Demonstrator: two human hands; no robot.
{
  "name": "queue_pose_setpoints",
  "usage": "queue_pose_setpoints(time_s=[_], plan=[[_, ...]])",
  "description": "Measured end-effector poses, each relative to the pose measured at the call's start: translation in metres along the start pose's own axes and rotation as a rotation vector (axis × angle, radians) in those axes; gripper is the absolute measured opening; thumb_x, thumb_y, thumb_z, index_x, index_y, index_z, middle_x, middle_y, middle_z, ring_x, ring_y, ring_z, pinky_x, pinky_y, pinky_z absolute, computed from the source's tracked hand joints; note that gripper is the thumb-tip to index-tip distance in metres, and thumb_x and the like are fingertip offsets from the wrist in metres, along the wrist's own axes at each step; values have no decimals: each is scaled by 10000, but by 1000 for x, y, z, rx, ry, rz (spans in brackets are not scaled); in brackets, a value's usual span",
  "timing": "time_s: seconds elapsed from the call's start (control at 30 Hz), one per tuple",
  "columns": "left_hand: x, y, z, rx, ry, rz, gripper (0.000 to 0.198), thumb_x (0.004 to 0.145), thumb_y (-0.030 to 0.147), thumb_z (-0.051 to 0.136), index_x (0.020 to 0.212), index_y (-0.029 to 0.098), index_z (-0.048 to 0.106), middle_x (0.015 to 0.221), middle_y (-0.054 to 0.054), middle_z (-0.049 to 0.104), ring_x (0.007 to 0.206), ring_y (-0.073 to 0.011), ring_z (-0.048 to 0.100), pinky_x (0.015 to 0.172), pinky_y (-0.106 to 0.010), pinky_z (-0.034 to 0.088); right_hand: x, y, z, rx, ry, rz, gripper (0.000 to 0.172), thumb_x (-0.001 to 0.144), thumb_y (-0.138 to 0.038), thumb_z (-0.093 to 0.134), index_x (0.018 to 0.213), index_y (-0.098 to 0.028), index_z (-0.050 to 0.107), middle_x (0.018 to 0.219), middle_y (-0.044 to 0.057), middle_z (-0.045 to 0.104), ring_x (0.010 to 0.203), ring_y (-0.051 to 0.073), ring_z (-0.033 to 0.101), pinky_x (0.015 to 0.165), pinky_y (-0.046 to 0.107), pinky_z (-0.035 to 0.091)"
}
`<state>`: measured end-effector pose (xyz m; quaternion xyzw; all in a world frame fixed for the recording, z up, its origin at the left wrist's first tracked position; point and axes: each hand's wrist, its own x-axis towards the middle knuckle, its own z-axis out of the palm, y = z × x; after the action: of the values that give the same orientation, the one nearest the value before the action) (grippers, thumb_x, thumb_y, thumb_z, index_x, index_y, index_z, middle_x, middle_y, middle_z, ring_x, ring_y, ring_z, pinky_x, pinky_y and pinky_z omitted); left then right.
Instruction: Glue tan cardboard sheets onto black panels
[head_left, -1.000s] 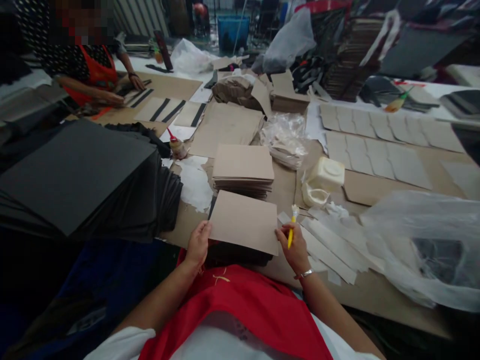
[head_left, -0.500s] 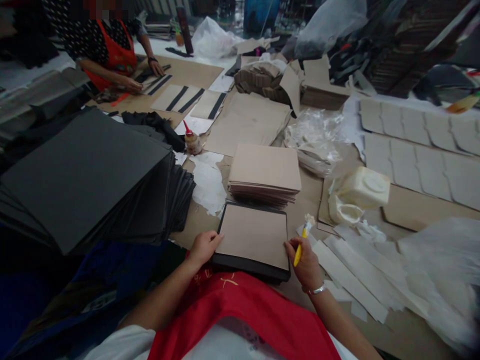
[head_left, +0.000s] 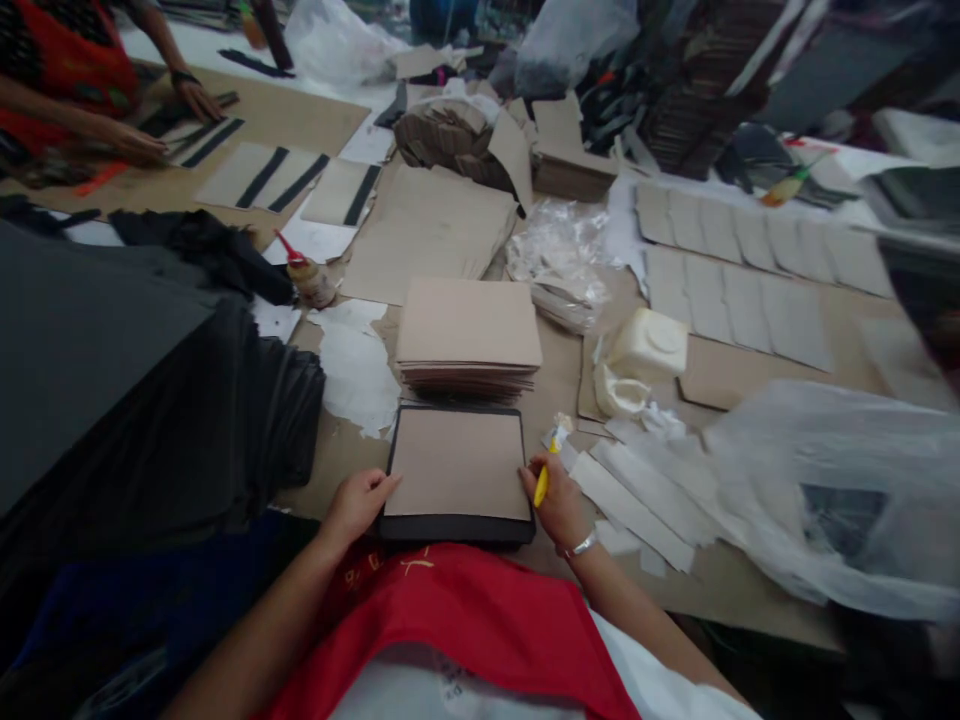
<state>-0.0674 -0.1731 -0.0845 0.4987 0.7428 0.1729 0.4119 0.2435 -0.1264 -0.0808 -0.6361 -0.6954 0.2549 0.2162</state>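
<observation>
A tan cardboard sheet [head_left: 459, 465] lies on a slightly larger black sheet [head_left: 457, 528], whose dark border shows around it, widest at the near side. My left hand [head_left: 358, 508] grips the left edge of the cardboard between thumb and fingers. In my right hand [head_left: 556, 500] is a yellow-handled brush [head_left: 543, 484], bristles pointing up and away. The fingertips of that hand also touch the right edge of the sheets. Just beyond stands a stack of tan cardboard sheets [head_left: 469, 325].
At the left rises a tall pile of black sheets [head_left: 90, 370]. A red-tipped glue bottle [head_left: 311, 280] stands beyond it. To the right are a cream plastic container [head_left: 646, 345], paper strips [head_left: 637, 505] and clear plastic [head_left: 832, 490]. A co-worker's hands [head_left: 196, 98] handle strips at the far left.
My view has turned right, so the table's things sit further left in the picture. Both hands keep their places at the cardboard's edges, and the brush stays in my right hand.
</observation>
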Motion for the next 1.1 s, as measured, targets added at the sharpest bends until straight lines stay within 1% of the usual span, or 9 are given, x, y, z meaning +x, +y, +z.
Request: queue_pose_setpoints(time_s=[0.2, 0.3, 0.4, 0.5, 0.6, 0.73, 0.87, 1.0, 1.1], plan=[[3, -1, 0, 87, -58, -3, 479, 757, 589, 418, 522, 177, 491, 502, 32, 456, 545, -124, 443, 520, -225, 281, 1, -2, -2, 6, -4, 17, 149, 832, -307, 500, 930, -196, 489, 771, 41, 634, 682, 176, 618, 624, 287, 471], [3, -1, -1, 126, -62, 6, 481, 767, 587, 404, 530, 179, 498, 505, 31, 457, 554, -127, 449, 522, -223, 284, 0, -2, -2, 7, 5, 20, 145, 829, -297, 510, 935, -201, 486, 778, 39, 639, 694, 178, 621, 631, 287, 471], [3, -1, -1, 147, -47, 11, 486, 764, 588, 398, 524, 178, 500, 501, 31, 454, 549, -126, 446, 521, -220, 285, 0, -4, -3, -7, -11, 54, 147, 826, -294, 519, 938, -206, 486, 765, 34, 638, 674, 179, 619, 611, 280, 462], [4, 1, -2, 153, -65, 13, 488, 756, 591, 388, 525, 177, 505, 508, 26, 474, 555, -131, 460, 526, -221, 294, 2, -7, -5, -26, -35, 75, 146, 823, -280, 520, 942, -202, 488, 749, 37, 636, 673, 183, 616, 607, 276, 453], [6, 1, -3, 161, -84, 1, 484, 755, 585, 382, 529, 176, 510, 509, 22, 474, 557, -136, 466, 526, -225, 293, 4, -10, -6, -60, -42, 64, 150, 820, -278, 515, 945, -197, 493, 752, 45, 637, 669, 183, 610, 593, 268, 439], [5, 7, -5, 187, -64, 11, 458, 771, 541, 388, 543, 172, 534, 513, 20, 473, 557, -131, 448, 525, -229, 276, 4, -13, -5, -112, -59, 38, 175, 823, -300, 493, 960, -191, 504, 726, 44, 629, 625, 173, 594, 557, 257, 411], [5, 16, -11, 281, -47, 50, 430, 801, 475, 422, 537, 166, 563, 510, 10, 486, 549, -125, 426, 526, -242, 245, 6, -13, -1, -197, -63, 30, 243, 823, -341, 483, 998, -175, 513, 732, 47, 628, 599, 169, 580, 550, 263, 385], [8, 19, -17, 344, -38, 73, 390, 816, 426, 465, 581, 162, 629, 549, -17, 557, 554, -133, 453, 543, -253, 267, 11, -16, 1, -272, -82, 21, 264, 820, -347, 490, 1008, -165, 526, 710, 42, 617, 575, 165, 560, 550, 267, 365], [8, 20, -20, 405, -67, 79, 375, 822, 418, 473, 617, 162, 655, 595, -42, 599, 595, -154, 504, 562, -258, 301, 10, -22, 1, -313, -100, 14, 261, 820, -325, 501, 1023, -162, 526, 713, 43, 616, 590, 164, 558, 560, 264, 361]])
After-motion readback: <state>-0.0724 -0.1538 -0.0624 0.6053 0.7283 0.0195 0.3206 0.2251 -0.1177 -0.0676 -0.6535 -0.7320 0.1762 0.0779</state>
